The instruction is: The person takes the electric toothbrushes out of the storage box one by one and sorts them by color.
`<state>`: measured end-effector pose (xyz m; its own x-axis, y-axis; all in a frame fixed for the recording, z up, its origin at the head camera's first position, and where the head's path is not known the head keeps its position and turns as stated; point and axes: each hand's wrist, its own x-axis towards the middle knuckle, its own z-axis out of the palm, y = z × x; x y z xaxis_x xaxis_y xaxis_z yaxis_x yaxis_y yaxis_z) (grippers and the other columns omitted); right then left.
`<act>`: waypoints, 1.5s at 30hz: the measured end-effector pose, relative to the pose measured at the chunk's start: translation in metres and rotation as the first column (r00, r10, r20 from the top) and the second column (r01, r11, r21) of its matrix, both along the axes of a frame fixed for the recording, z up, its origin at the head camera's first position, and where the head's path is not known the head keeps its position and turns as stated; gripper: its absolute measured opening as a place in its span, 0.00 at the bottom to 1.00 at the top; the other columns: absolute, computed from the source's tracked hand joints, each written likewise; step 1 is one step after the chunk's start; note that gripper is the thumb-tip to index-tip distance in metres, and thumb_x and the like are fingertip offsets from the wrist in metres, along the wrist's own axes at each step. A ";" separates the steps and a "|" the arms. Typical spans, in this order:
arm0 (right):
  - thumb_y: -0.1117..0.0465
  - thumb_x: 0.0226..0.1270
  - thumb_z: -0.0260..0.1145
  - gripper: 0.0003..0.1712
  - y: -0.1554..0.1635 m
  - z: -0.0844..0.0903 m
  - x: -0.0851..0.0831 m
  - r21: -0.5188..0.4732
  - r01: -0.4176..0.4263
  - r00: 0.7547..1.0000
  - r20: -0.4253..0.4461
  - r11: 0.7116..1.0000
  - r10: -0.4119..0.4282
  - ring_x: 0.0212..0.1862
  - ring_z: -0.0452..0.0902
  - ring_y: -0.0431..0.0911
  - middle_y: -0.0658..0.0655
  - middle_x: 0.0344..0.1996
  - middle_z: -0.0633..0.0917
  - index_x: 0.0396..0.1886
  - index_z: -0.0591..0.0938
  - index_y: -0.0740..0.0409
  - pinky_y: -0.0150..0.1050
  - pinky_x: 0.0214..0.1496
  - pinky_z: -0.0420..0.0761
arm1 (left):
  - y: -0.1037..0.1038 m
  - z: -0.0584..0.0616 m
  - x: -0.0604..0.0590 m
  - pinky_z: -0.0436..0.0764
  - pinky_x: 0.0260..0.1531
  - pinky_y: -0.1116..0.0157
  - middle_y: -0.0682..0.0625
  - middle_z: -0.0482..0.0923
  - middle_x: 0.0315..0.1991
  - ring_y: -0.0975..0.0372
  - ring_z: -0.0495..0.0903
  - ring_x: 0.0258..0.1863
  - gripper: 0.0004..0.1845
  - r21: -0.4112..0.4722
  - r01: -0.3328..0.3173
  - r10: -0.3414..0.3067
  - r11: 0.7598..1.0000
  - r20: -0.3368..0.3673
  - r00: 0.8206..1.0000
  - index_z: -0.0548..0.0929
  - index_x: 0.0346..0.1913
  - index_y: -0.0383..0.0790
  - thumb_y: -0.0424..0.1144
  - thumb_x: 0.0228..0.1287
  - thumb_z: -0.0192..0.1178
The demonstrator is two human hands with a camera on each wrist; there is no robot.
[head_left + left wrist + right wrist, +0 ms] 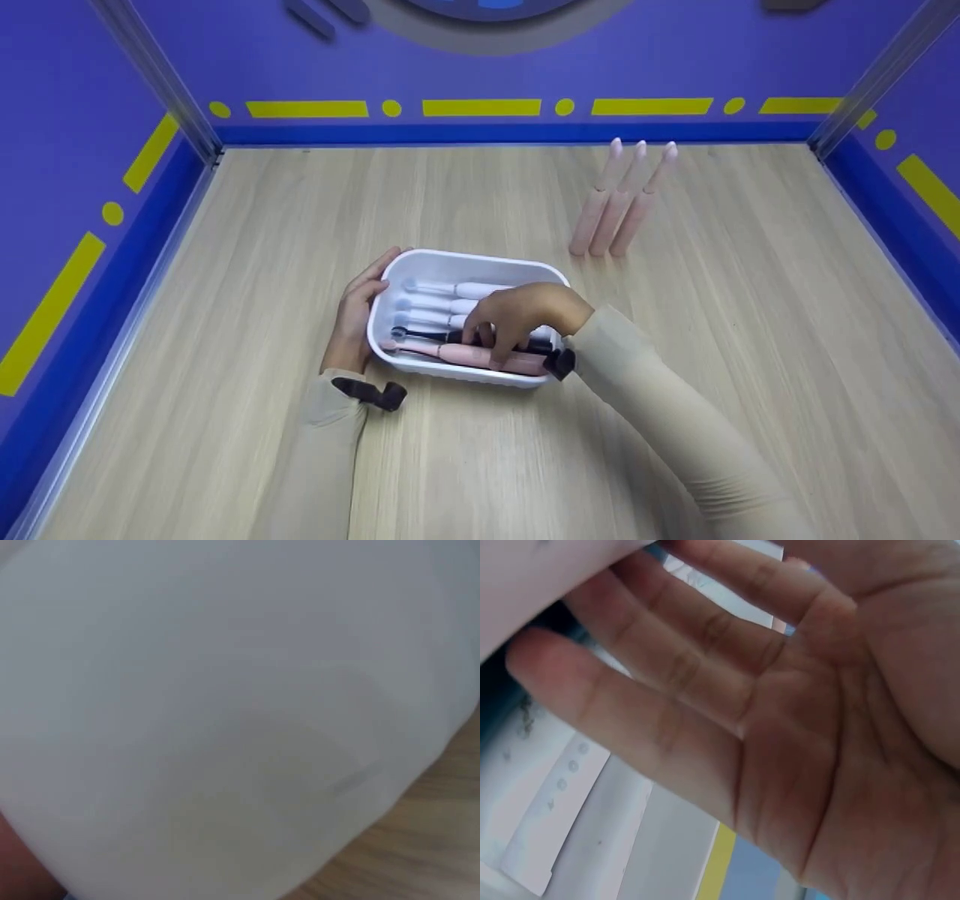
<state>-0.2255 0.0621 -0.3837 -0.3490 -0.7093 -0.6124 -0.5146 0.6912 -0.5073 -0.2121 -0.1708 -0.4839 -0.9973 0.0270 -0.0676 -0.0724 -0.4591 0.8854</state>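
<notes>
A white plastic basket (465, 377) holds electric toothbrushes lying side by side. My left hand (354, 322) grips its left end, thumb at the rim; the white wall (225, 690) fills most of the left wrist view. My right hand (517, 315) reaches down into the basket, its thumb and fingers around the handle of the pink electric toothbrush (465, 355) nearest me. Beside it lies a black electric toothbrush (431, 335), partly hidden by the fingers. White electric toothbrushes (442, 305) lie farther back. In the right wrist view the fingers (630, 705) bend toward a pale pink surface (532, 592).
Three pink electric toothbrushes (611, 217) stand upright in a row on the wooden table (750, 300), behind and to the right of the basket. Blue-purple walls with yellow marks (480, 109) enclose the back and both sides.
</notes>
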 end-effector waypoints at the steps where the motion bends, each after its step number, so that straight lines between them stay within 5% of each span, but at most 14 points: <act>1: 0.64 0.53 0.72 0.24 0.000 0.001 0.000 0.006 0.004 1.000 -0.006 1.000 -0.004 0.31 0.80 0.44 0.51 0.37 0.81 0.53 0.80 0.53 0.30 0.33 0.77 | 0.000 0.000 0.000 0.52 0.74 0.64 0.42 0.61 0.72 0.60 0.57 0.74 0.30 -0.002 0.000 0.000 1.000 0.002 1.000 0.63 0.70 0.31 0.26 0.64 0.36; 33: 0.66 0.52 0.70 0.17 0.000 0.000 0.002 -0.015 -0.064 0.997 -0.047 0.998 0.063 0.27 0.75 0.37 0.50 0.29 0.82 0.44 0.82 0.55 0.28 0.32 0.74 | 0.000 0.000 0.000 0.50 0.75 0.63 0.41 0.59 0.73 0.58 0.55 0.74 0.29 0.011 -0.005 0.005 1.000 -0.004 1.000 0.62 0.70 0.29 0.25 0.64 0.36; 45: 0.67 0.53 0.68 0.20 0.004 0.002 0.000 -0.045 -0.065 0.994 -0.087 0.997 0.061 0.27 0.75 0.37 0.52 0.34 0.81 0.48 0.82 0.54 0.29 0.32 0.75 | 0.000 0.000 -0.001 0.52 0.74 0.61 0.39 0.58 0.73 0.56 0.56 0.74 0.30 0.005 -0.003 0.003 1.000 -0.014 1.000 0.60 0.70 0.26 0.24 0.63 0.33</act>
<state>-0.2258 0.0664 -0.3819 -0.3522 -0.7596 -0.5468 -0.5995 0.6318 -0.4915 -0.2132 -0.1707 -0.4836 -0.9983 0.0239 -0.0531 -0.0581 -0.4635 0.8842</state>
